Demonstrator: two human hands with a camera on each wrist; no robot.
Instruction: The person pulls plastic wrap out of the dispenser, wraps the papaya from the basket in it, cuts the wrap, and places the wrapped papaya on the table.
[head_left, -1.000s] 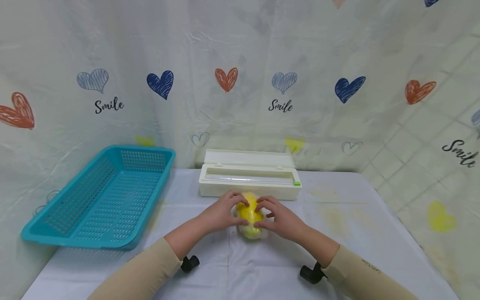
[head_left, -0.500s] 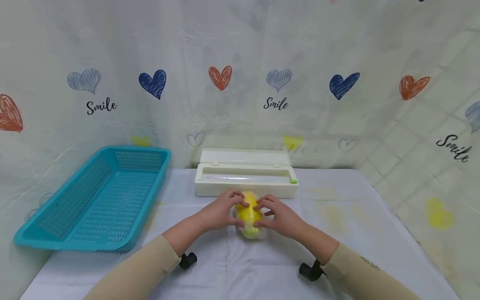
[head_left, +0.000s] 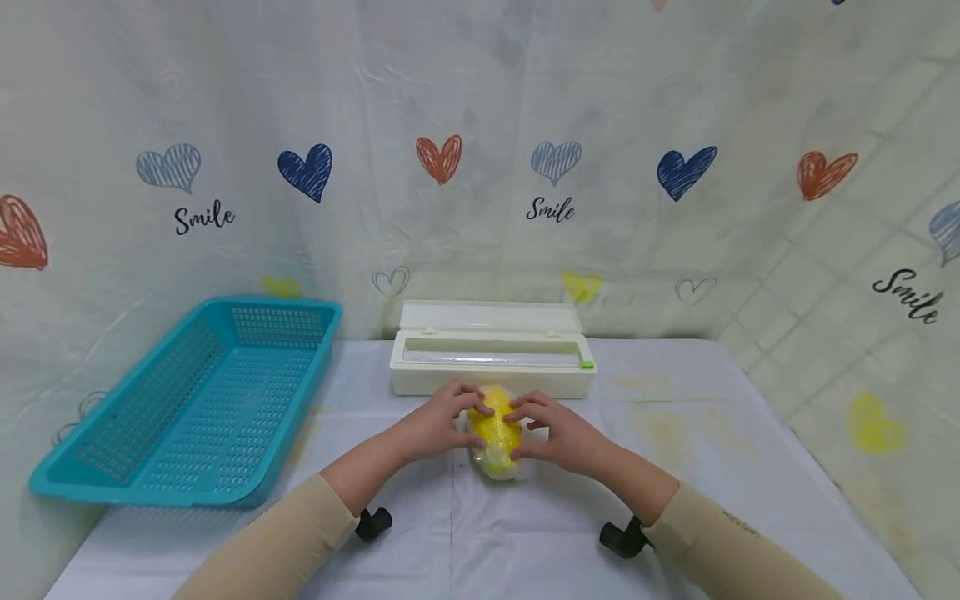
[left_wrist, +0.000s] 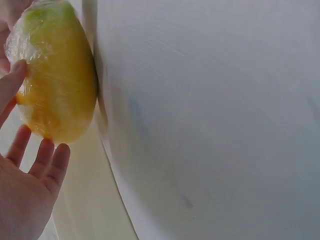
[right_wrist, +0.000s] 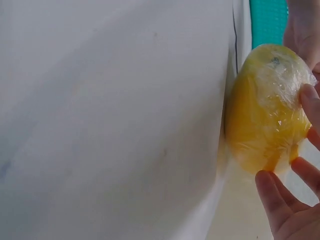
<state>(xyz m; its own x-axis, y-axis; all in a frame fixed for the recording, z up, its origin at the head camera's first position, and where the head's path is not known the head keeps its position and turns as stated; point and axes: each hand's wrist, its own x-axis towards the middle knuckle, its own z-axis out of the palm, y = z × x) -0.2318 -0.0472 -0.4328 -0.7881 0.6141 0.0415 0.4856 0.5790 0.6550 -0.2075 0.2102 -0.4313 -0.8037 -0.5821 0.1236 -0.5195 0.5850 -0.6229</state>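
In the head view a yellow oval fruit [head_left: 497, 429], greenish at its near end, sits on the white-covered table wrapped in clear cling film. My left hand [head_left: 441, 421] holds its left side, with thumb and fingers curved against the film. From the right, my right hand [head_left: 562, 433] grips it the same way. Both wrist views show the fruit close up, with film wrinkled over its green end; fingertips [left_wrist: 60, 152] of the left hand and fingertips [right_wrist: 265, 180] of the right meet its far end. Behind it stands a white cling film dispenser [head_left: 491, 382], lid raised, a roll inside.
A turquoise perforated plastic basket [head_left: 296, 417] stands at the left of the table. A white curtain [head_left: 480, 83] printed with hearts hangs behind and along the sides. Black wrist mounts [head_left: 624, 540] show below both forearms.
The head view has shifted slightly, moving the scene a little to the left. Both thumbs have spread a little apart on the fruit, showing more of its near end. The hands otherwise stay put.
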